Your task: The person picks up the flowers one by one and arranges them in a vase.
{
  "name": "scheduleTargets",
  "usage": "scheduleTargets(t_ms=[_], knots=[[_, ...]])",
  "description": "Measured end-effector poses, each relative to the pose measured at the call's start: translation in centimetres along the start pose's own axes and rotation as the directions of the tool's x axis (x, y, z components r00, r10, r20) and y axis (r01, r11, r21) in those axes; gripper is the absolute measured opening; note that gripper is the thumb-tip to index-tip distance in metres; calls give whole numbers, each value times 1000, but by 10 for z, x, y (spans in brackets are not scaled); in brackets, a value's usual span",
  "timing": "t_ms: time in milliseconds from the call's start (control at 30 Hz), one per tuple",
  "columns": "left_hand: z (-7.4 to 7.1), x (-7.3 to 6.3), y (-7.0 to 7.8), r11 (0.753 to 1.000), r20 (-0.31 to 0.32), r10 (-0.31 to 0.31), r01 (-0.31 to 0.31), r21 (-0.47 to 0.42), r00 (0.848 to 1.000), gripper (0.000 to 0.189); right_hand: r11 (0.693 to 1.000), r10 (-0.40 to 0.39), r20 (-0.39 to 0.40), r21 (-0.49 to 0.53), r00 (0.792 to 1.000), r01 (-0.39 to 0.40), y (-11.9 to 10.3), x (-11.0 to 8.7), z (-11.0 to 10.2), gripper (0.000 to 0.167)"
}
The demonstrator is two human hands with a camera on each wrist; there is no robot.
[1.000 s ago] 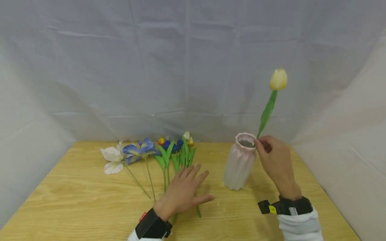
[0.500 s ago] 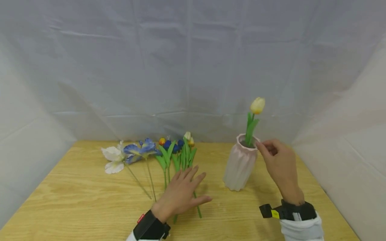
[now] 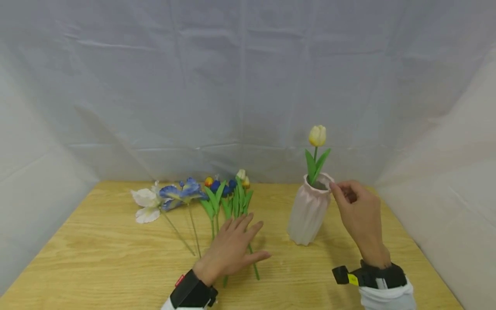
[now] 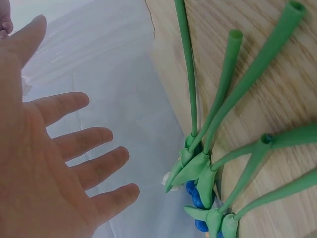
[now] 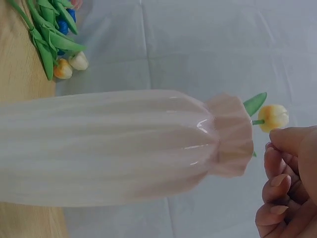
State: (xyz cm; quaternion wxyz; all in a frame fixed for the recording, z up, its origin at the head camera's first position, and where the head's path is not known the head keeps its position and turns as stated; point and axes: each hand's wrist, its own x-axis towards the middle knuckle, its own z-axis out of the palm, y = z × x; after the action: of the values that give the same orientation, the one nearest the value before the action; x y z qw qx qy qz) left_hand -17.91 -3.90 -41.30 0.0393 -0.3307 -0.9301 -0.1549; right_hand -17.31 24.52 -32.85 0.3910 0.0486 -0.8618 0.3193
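Note:
A pink and white fluted vase (image 3: 310, 215) stands on the table, with one yellow-white tulip (image 3: 317, 137) upright in its mouth, the lower stem hidden inside. At the right of its rim is my right hand (image 3: 358, 217), thumb and forefinger tips together and the other fingers curled. Nothing shows between those fingertips in the right wrist view, where the vase (image 5: 124, 148) lies across the picture. My left hand (image 3: 232, 249) is spread palm down over the green stems of several tulips (image 3: 240, 198). In the left wrist view the straight fingers (image 4: 94, 171) are apart from the stems (image 4: 247, 84).
Left of the tulips lie a blue iris (image 3: 184, 193) and a white flower (image 3: 146, 202), their thin stems toward the front. An orange bloom (image 3: 209, 181) and blue ones show at the bunch's top. Pale cloth (image 3: 240, 86) hangs behind the wooden table (image 3: 97, 258).
My right hand has let go of the tulip's stem and moved slightly right. The tulip has dropped into the vase and swung left. My left hand has barely moved.

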Motion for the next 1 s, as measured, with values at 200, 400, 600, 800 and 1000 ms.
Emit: scheduleTargets(t_ms=[200,400,600,800,1000], knots=[[-3,-6,-4,1000,-26,-17,17,18,1000,76,979,-161,-71,114,984,169,-14,-5,7,5],[-4,-14,-13,998,-44,-56,57,14,997,77,901,-375,7,240,927,362,-26,-24,32,4],[1,-24,-25,995,-46,-98,99,27,994,77,958,-262,335,204,905,202,-28,-53,65,5],[2,-31,-31,993,-35,-115,116,29,993,77,989,-125,445,132,887,73,-28,-65,77,7],[2,-33,-32,992,-26,-122,122,21,992,78,993,-89,482,110,872,41,-26,-67,80,8]])
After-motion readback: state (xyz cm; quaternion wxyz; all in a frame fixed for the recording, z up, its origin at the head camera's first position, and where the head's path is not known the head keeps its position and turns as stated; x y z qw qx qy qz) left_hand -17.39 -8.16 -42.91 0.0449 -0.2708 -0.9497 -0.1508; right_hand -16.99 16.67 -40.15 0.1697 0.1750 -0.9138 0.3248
